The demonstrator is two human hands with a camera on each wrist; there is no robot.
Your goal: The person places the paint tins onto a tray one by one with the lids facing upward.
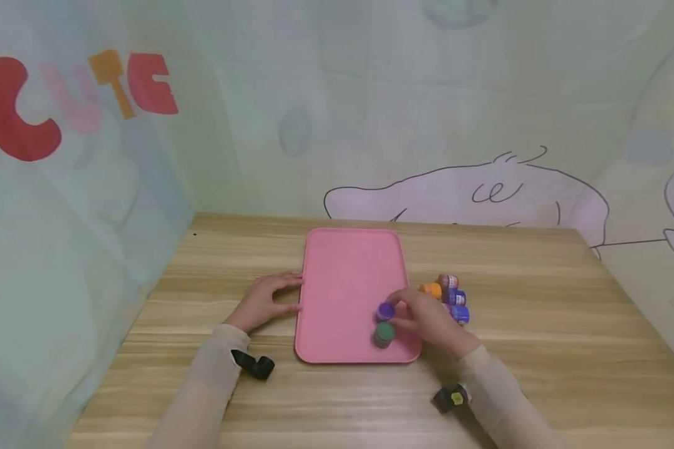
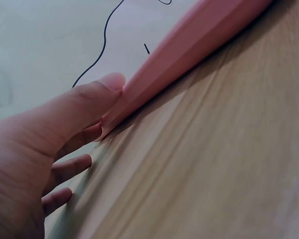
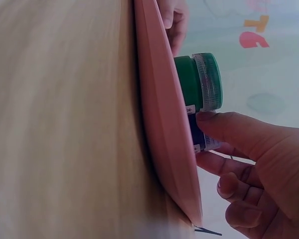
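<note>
A pale, cartoon-printed cloth backdrop hangs behind a pale wood-grain table, with large red, pink and orange letters spelling CUTE on the left and a black-outlined cartoon animal on the right. On the table's left side, a beige sleeve carries a small black device at the wrist. Beyond it the left hand has its fingers loosely extended and its thumb apart from them, the tips at the left edge of a pink rectangular tray with rounded corners; the left-wrist view shows the thumb tip against the outer side of its rim.

Near the tray's near right corner stands a round green jar with a clear band round its lid, upright. Just beyond it is a small round violet-blue jar, over the tray and pinched between thumb and forefinger of the right hand; its base is hidden by the rim in the right-wrist view. Right of the tray, close together on the table, are an orange-lidded jar, a reddish-brown jar, a dark blue jar and a brighter blue jar, the last partly behind the right hand
</note>
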